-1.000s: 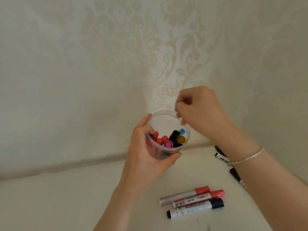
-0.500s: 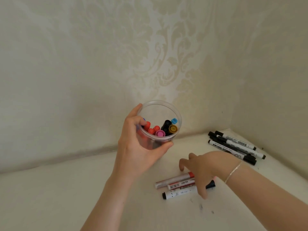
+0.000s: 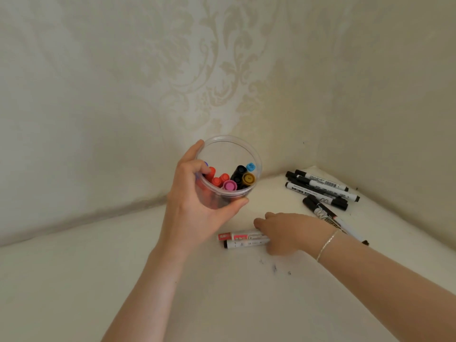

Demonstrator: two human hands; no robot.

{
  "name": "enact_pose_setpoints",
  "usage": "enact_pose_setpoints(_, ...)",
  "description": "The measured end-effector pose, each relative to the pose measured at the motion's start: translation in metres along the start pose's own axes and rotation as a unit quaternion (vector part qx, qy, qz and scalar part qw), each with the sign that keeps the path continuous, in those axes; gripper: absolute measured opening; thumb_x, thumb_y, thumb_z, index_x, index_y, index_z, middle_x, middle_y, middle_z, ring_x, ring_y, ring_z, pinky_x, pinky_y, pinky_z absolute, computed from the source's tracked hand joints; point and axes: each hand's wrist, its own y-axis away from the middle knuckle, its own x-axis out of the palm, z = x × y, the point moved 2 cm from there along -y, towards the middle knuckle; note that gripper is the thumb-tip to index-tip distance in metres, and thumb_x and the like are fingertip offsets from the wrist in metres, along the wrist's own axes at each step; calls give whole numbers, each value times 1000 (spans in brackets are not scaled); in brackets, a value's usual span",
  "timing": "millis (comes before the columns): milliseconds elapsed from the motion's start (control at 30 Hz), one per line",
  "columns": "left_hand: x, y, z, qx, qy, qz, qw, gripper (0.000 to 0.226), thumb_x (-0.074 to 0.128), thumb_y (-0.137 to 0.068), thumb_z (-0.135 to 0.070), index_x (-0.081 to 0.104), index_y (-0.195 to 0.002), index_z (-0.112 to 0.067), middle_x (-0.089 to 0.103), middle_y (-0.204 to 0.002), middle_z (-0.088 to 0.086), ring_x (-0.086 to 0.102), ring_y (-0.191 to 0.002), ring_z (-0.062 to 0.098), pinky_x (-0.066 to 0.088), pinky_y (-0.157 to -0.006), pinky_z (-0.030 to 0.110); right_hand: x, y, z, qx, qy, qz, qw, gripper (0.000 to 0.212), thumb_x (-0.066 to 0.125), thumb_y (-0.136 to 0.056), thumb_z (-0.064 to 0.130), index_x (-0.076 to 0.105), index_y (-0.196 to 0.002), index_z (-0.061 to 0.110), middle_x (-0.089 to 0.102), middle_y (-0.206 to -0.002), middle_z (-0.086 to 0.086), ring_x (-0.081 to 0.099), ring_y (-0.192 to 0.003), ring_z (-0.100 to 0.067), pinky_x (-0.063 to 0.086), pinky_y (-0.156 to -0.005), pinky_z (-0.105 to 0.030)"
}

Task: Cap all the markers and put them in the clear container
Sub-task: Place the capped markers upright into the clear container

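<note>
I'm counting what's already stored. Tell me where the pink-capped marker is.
The pink-capped marker stands inside the clear container, at its near rim between the red caps and the yellow cap; the left hand holds the container.

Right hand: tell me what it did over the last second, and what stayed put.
The right hand left the clear container, dropped to the table and now rests on the red and black markers. The left hand keeps its grip on the container; the black markers by the wall stayed.

Clear container (image 3: 247,149) — capped markers (image 3: 230,185) upright
</note>
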Motion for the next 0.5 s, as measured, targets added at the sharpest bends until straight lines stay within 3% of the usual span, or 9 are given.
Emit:
enact_pose_setpoints(100,0,-1,2,2,-1,-12,1000,70,92,-55,-13,42,-104,-12,38,-140,-4,47,-131,33,39,-100,15,-8,7,-8,31,-1,-1,1000,37,48,-93,24,44,-128,12,55,-115,-9,59,-97,-25,44,-71,-31)
enact_pose_setpoints(200,2,-1,0,-1,-10,-26,1000,70,92,-50,-1,44,-101,3,39,-138,19,45,-124,-7,36,-95,6,-33,21,-27,80,-52,-45,994,24,44,-91,19,50,-112,9,56,-86,-6,55,-57,-15,47,-52,-26)
enact_pose_setpoints(267,2,-1,0,4,-12,-30,999,70,91,-48,4,44,-99,10,38,-136,26,43,-116,-18,36,-93,4,-58,34,-42,109,-112,-101,983,17,43,-89,18,51,-101,8,57,-71,-7,53,-45,-17,45,-42,-23)
enact_pose_setpoints(367,3,0,7,-6,-3,-31,1000,70,92,-48,4,44,-99,9,37,-138,21,45,-121,-10,37,-93,5,-98,61,-55,87,-211,-186,956,12,49,-91,17,49,-101,10,54,-65,-8,48,-42,-17,39,-36,-22)
enact_pose_setpoints(433,5,0,11,-10,4,-26,1000,71,92,-50,0,44,-103,3,37,-139,12,46,-130,15,37,-94,6,-122,84,-54,38,-250,-223,941,6,52,-87,11,51,-92,12,52,-55,-3,42,-36,-12,37,-36,-21)
enact_pose_setpoints(500,8,1,13,-2,13,-19,1000,72,92,-53,-3,43,-105,-9,36,-141,1,44,-131,35,37,-96,8,-138,101,-48,3,-251,-211,945,9,55,-81,5,53,-82,13,49,-43,3,41,-32,-10,38,-37,-22)
